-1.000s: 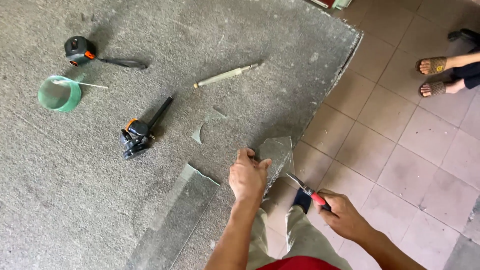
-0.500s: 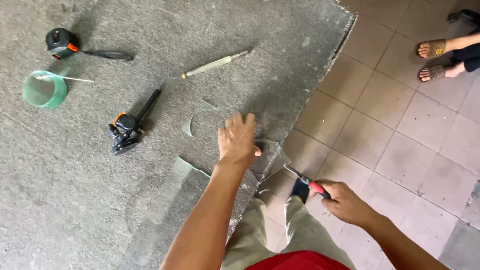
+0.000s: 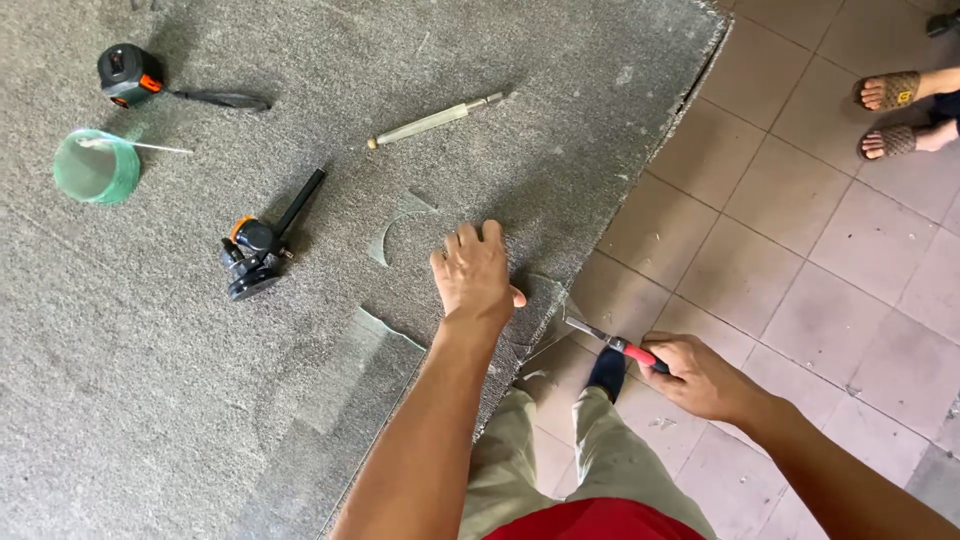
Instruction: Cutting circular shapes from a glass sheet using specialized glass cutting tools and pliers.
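I am pressing my left hand (image 3: 475, 275), open and flat, on the glass sheet (image 3: 535, 305) lying at the grey carpet's (image 3: 300, 400) right edge. I am closing my right hand (image 3: 700, 375) around red-handled pliers (image 3: 610, 343), their tip touching the glass corner overhanging the tiled floor (image 3: 800, 260). A curved glass offcut (image 3: 395, 230) is lying just beyond my fingers; a black circle cutter (image 3: 258, 250), a green cup (image 3: 95, 166) and a tape measure (image 3: 130, 75) are lying toward the carpet's far left corner.

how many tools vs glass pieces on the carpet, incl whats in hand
tools: 5 (tape measure, cutter, suction tool, green roll, pliers in right hand)
glass pieces: 3 (curved offcut, strip, piece under left hand)
total: 8
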